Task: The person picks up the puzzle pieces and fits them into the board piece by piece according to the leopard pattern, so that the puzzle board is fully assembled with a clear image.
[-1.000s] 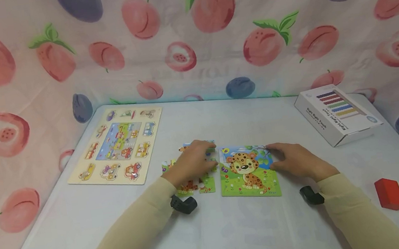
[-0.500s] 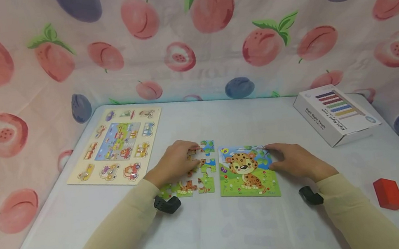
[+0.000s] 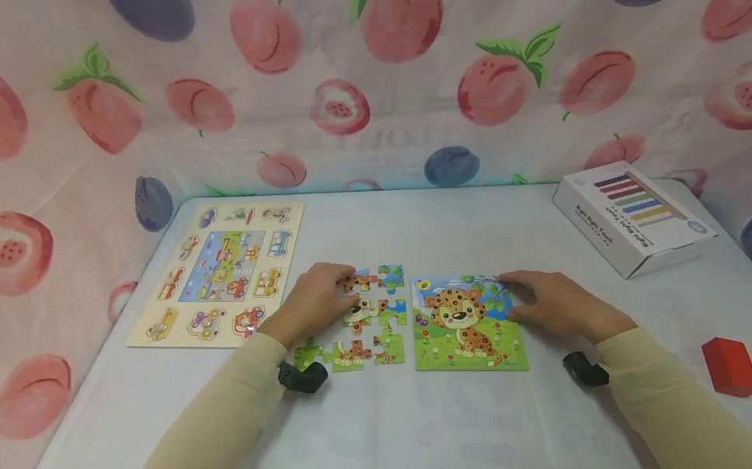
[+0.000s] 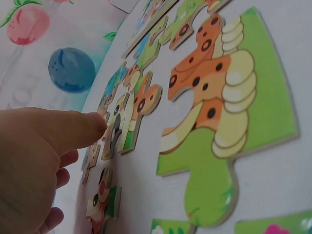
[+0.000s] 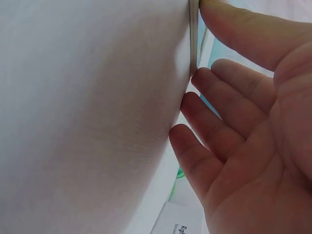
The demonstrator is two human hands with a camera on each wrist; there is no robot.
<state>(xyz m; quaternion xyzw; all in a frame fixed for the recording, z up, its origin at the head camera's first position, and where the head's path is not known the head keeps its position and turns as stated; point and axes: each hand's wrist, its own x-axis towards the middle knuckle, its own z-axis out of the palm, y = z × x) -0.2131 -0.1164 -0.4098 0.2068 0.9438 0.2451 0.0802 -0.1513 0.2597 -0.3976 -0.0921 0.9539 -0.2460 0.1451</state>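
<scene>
Loose leopard jigsaw pieces lie in spaced rows mid-table, among them a corner piece with blue sky (image 3: 391, 275) and a paw piece (image 3: 348, 355). My left hand (image 3: 316, 298) is over the left part of these rows and hides some of them. In the left wrist view, its straight thumb (image 4: 83, 127) overlaps a face piece (image 4: 118, 119), with the paw piece (image 4: 214, 92) nearer the camera. To the right of the pieces lies a whole leopard picture board (image 3: 468, 325). My right hand (image 3: 560, 302) touches that board's right edge near the top corner, thumb and fingers extended.
A wooden vehicle puzzle board (image 3: 219, 277) lies at the back left. At the back right is a white box (image 3: 634, 214) with coloured bars printed on it. A red block (image 3: 730, 367) sits right of my right forearm. Fruit-patterned cloth (image 3: 332, 52) hangs behind the table.
My left hand has moved left across the jigsaw pieces, uncovering those in the right and middle columns. The bottom-left pieces have shifted left. My right hand stays at the picture board.
</scene>
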